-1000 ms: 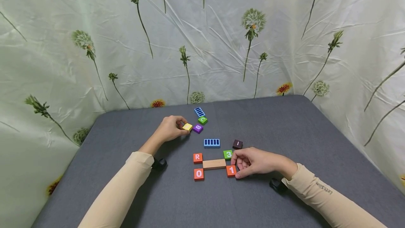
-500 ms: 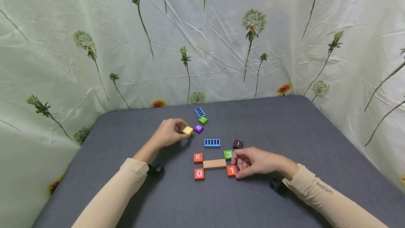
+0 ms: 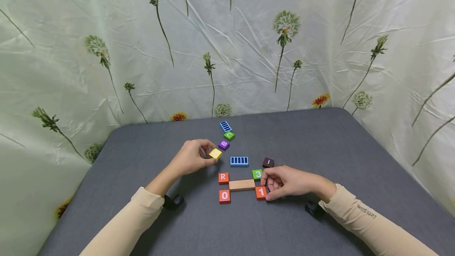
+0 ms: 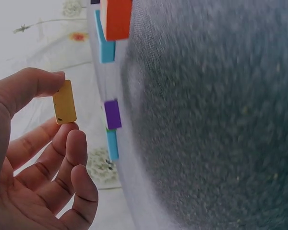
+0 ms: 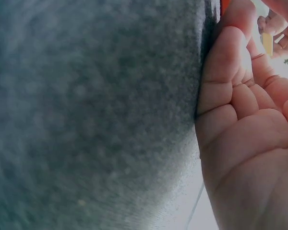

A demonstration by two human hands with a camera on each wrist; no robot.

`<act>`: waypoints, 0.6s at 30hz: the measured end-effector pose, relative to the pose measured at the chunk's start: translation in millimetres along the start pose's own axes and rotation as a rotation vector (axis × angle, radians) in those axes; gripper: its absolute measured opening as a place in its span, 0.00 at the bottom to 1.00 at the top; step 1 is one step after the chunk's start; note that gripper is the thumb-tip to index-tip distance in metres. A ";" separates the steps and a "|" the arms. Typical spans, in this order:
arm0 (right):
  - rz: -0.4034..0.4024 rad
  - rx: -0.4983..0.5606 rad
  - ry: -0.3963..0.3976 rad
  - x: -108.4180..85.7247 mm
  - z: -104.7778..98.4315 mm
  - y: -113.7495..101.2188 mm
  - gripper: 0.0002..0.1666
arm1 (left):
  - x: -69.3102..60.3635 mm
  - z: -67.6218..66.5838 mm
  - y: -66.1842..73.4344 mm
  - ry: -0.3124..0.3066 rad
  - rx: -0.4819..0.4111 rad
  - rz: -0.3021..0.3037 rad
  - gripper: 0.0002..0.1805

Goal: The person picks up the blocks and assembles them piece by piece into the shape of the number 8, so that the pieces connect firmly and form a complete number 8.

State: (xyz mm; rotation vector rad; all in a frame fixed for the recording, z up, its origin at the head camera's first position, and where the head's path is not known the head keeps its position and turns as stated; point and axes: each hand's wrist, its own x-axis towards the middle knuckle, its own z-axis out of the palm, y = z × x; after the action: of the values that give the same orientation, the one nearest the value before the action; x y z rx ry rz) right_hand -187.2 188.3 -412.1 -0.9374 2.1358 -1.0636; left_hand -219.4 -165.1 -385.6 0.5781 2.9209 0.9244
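A pale flowered curtain (image 3: 249, 50) hangs behind the grey tabletop (image 3: 309, 141). Since a second ago, the left hand (image 3: 188, 158) has brought the yellow block (image 3: 215, 153) toward the viewer, from beside the purple block (image 3: 224, 145) to nearer the front blue block (image 3: 239, 161). It pinches the yellow block between thumb and fingers, lifted off the tabletop. The right hand (image 3: 293, 181) has stayed put, fingers curled at the right side of the red 1 block (image 3: 261, 193); whether it grips it, I cannot tell. The back blue block (image 3: 225, 126) lies near the far edge. Wide stretches of grey reach from the blocks to both side edges.
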 end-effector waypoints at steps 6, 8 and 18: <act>0.004 0.012 -0.008 1.3 -1.4 -0.5 0.19 | -11.3 1.2 7.3 0.017 -0.024 0.017 0.17; 0.002 0.019 -0.011 0.9 -1.3 -0.8 0.18 | -15.7 1.9 10.2 0.017 -0.026 0.011 0.18; -0.017 0.030 -0.006 -0.3 -1.7 -1.4 0.17 | -39.0 5.2 24.6 0.025 -0.048 0.032 0.18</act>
State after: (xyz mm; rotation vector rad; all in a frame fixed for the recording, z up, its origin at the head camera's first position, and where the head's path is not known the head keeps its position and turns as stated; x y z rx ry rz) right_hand -187.7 188.7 -410.0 -0.9457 2.1050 -1.0966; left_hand -174.0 -157.5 -379.5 0.6173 2.9108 1.0097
